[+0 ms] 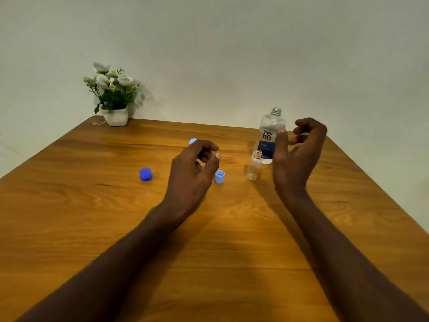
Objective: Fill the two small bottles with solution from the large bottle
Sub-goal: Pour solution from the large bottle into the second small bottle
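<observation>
The large clear bottle (269, 135) with a blue label stands uncapped at the right rear of the table. Just in front of it stands one small clear bottle (254, 165), also uncapped. My right hand (297, 156) hovers right of both, fingers loosely curled and apart, its thumb beside the large bottle's label, gripping nothing. My left hand (192, 175) hovers at the table's middle, fingers curled with a gap, nothing visible in it. A light-blue cap top (192, 141) peeks out behind its knuckles; what it sits on is hidden.
A light-blue cap (219, 177) lies open side up just right of my left hand. A dark blue cap (145, 174) lies to the left. A white pot of flowers (115, 116) stands at the far left corner of the wooden table (232, 263).
</observation>
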{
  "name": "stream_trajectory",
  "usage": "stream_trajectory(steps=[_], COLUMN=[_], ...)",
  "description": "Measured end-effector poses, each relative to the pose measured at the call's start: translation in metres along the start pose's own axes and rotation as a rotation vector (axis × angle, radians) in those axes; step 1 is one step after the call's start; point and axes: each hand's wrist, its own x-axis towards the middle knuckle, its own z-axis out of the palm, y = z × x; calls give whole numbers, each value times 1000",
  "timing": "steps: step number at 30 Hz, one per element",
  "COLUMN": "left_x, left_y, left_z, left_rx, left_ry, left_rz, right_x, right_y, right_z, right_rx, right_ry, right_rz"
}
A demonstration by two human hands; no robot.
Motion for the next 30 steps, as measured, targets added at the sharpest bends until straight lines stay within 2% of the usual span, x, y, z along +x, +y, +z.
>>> stream_trajectory(steps=[3,6,8,11,14,16,19,25,30], left_x=[6,20,31,40,42,42,45,40,40], left_y=[6,10,11,3,-7,-8,-10,-8,0], left_z=[29,51,64,79,86,87,88,77,76], left_rx=[-14,42,112,256,316,280,172,-15,-124], left_ry=[-59,-171,-279,-358,-247,-188,-154,18,29], left_rz=[-62,-16,-62,-104,-51,-20,-47,-36,-64], right_x=[13,21,27,31,31,28,25,24,23], right_y=[34,49,54,63,78,82,88,84,76], right_z=[-12,-8,-3,3,12,18,24,22,18], right_rx=[99,302,367,388,387,286,190,117,118], right_ry=[-138,-235,-316,-441,-559,-590,-537,-458,-388], right_rz=[201,623,764,708,661,586,517,396,307])
